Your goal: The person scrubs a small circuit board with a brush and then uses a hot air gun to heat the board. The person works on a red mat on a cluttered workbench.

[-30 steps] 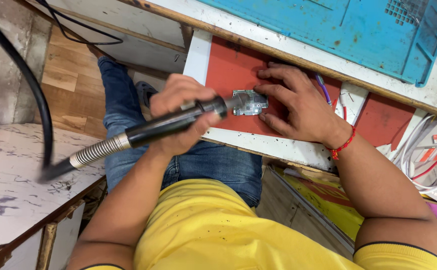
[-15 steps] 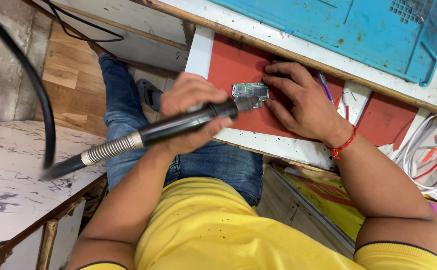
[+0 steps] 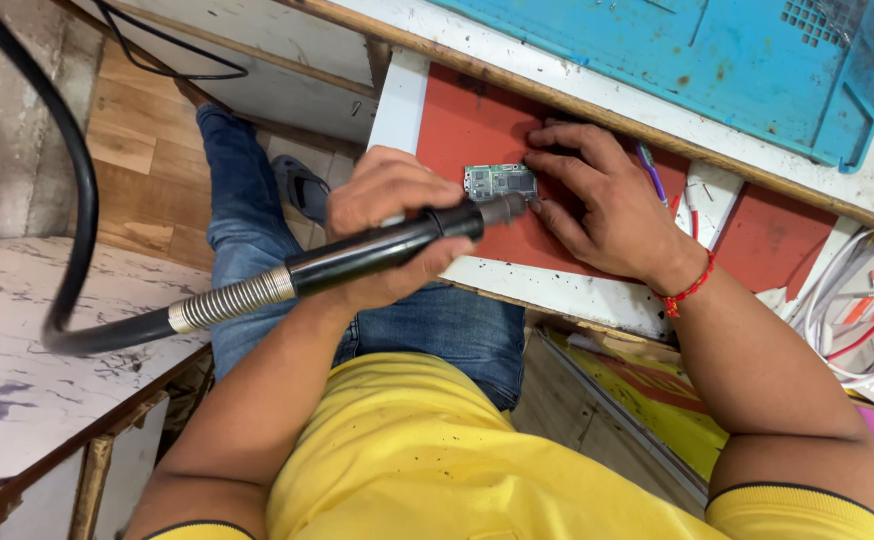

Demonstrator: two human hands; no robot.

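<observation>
The circuit board (image 3: 500,182), small and green, lies flat on the red mat (image 3: 467,130), with the metal nozzle of the black hot-air handpiece (image 3: 377,255) just at its lower right edge. The left hand (image 3: 387,235) is wrapped fully round that handpiece, fingers closed on its barrel. The right hand (image 3: 607,205) lies flat and mostly open on the mat, holding nothing, its fingertips touching the board's right end to steady it.

The fingertips sit very near the nozzle, so a small slip of the handpiece could probably burn them or nudge the board. The thick hose (image 3: 67,250) loops back over the marbled surface (image 3: 17,370) and might drag the nozzle sideways.

The mat ends close below the board at the white shelf edge (image 3: 557,290); the blue crate (image 3: 677,60) stands well above, and loose cables (image 3: 857,330) crowd the right.
</observation>
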